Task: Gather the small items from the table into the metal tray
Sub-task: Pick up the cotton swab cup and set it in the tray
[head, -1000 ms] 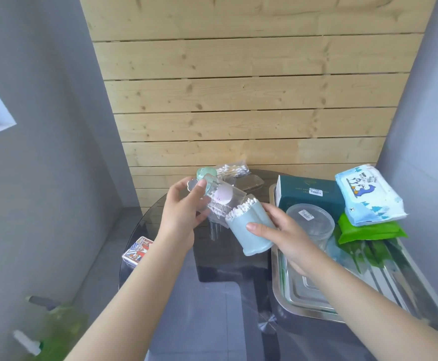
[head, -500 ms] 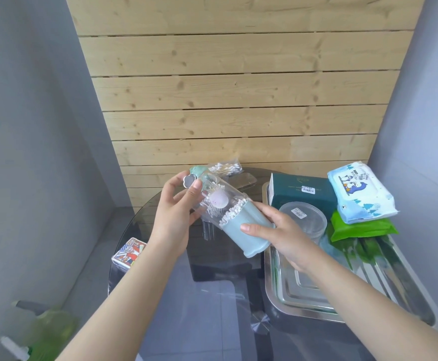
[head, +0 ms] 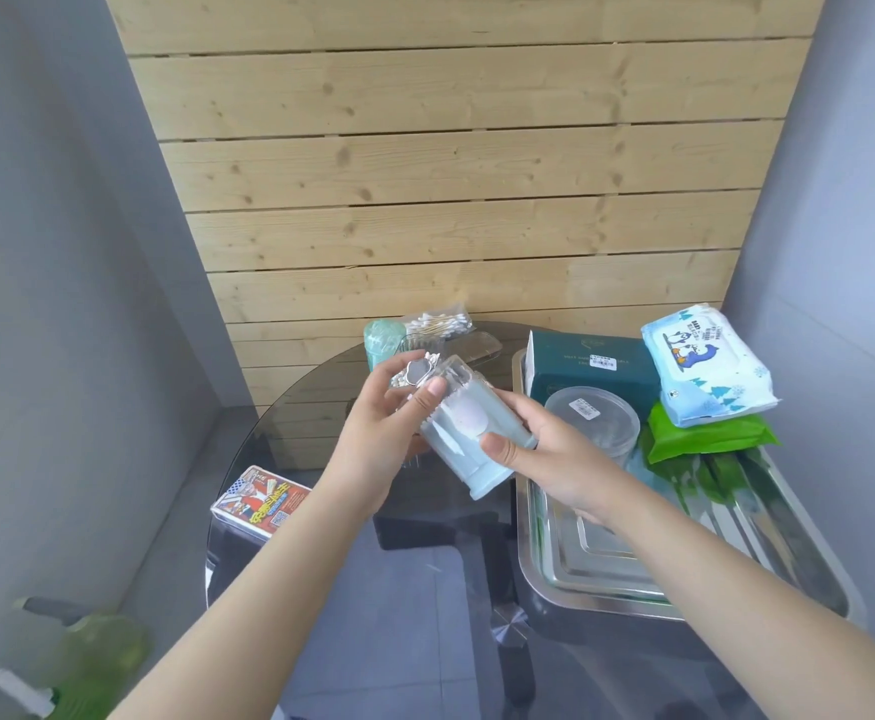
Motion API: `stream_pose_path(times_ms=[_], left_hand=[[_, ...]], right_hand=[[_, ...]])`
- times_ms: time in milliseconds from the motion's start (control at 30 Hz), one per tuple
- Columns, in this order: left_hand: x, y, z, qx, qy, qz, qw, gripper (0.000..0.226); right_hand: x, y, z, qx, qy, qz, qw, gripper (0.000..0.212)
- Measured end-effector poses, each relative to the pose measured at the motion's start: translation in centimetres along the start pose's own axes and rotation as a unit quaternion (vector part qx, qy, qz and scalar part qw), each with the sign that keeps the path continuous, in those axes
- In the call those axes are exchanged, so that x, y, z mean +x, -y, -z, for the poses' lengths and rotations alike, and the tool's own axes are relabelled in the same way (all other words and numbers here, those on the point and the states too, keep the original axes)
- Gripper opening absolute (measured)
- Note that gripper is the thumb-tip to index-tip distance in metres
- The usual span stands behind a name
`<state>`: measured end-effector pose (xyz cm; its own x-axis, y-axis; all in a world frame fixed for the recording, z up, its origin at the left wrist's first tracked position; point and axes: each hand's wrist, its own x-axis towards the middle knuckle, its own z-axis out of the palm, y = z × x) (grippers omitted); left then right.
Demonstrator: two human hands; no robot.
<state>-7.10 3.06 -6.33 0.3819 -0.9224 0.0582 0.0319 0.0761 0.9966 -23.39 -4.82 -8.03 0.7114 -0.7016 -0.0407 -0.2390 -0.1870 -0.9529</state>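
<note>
A round dark glass surface [head: 321, 511] stands against pale wood planks. Since 1 second ago, the clear lid has closed over the pale blue cotton-swab holder [head: 469, 433], which both hands' grips, left hand [head: 383, 433] and right hand [head: 554, 459], clasp above the surface, beside the metal tray [head: 554, 579], ready for placing.

Pale wooden plank wall [head: 456, 163], green spray bottle [head: 87, 662] below.

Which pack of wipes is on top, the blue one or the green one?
The blue pack, the one with the penguin picture, is on top. It rests on the green pack, which lies underneath it in the metal tray, partly covered.
</note>
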Motion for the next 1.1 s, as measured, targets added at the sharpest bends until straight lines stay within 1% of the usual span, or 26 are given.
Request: stream_pose_path(times_ms=[100, 200, 267, 400, 467, 533, 600, 633, 700, 733, 867, 933, 1033, 1100], left_hand=[[-0.3, 0.5, -1.0, 0.033, 0.020, -0.015, 0.999, 0.035], [-0.5, 0.7, -1.8, 0.033, 0.052, -0.007, 0.998, 0.039], [-0.5, 0.8, -2.5, 0.019, 0.084, 0.006, 0.996, 0.039], [-0.6, 1.4, -4.9, 0.025, 0.142, 0.032, 0.989, 0.036], [-0.5, 2.1, -6.4, 0.049, 0.160, 0.039, 0.985, 0.037], [-0.5, 2.7, -7.4, 0.077, 0.170, 0.034, 0.982, 0.042], [-0.7, 3.2, -8.4, 0.096, 0.176, 0.034, 0.979, 0.040], [-0.8, 3.5, -8.7, 0.108, 0.176, 0.038, 0.978, 0.043], [-1.0, 4.1, -9.2, 0.149, 0.180, 0.035, 0.972, 0.050], [-1.0, 4.3, -9.3, 0.169, 0.182, 0.026, 0.968, 0.050], [-1.1, 4.7, -9.8, 0.201, 0.172, 0.012, 0.964, 0.037], [-1.2, 4.8, -10.2, 0.202, 0.173, 0.008, 0.964, 0.033], [-1.3, 4.9, -10.8, 0.216, 0.179, 0.014, 0.960, 0.039], [-1.5, 4.8, -11.1, 0.212, 0.187, 0.020, 0.959, 0.042]], right_hand=[[-0.4, -0.4, 0.2, 0.077, 0.013, -0.024, 0.997, 0.095], [-1.0, -0.8, 1.1, 0.119, 0.022, -0.050, 0.991, 0.082], [-1.6, -1.3, 2.0, 0.120, 0.018, -0.071, 0.990, 0.076], [-3.2, -2.7, 4.2, 0.074, -0.018, -0.100, 0.992, 0.082], [-4.2, -3.4, 5.3, 0.080, -0.039, -0.110, 0.990, 0.079], [-4.9, -4.1, 6.2, 0.101, -0.068, -0.118, 0.986, 0.071], [-5.7, -4.7, 7.4, 0.122, -0.112, -0.125, 0.978, 0.076], [-5.9, -5.0, 7.9, 0.126, -0.132, -0.129, 0.975, 0.077], [-6.7, -5.9, 8.9, 0.121, -0.165, -0.141, 0.969, 0.072], [-7.0, -6.3, 9.3, 0.115, -0.174, -0.147, 0.967, 0.071], [-8.0, -7.3, 10.0, 0.105, -0.186, -0.160, 0.964, 0.072], [-8.1, -7.3, 10.0, 0.116, -0.187, -0.157, 0.963, 0.068], [-7.8, -6.8, 9.6, 0.192, -0.191, -0.141, 0.952, 0.062], [-7.4, -6.2, 9.1, 0.251, -0.195, -0.133, 0.939, 0.063]])
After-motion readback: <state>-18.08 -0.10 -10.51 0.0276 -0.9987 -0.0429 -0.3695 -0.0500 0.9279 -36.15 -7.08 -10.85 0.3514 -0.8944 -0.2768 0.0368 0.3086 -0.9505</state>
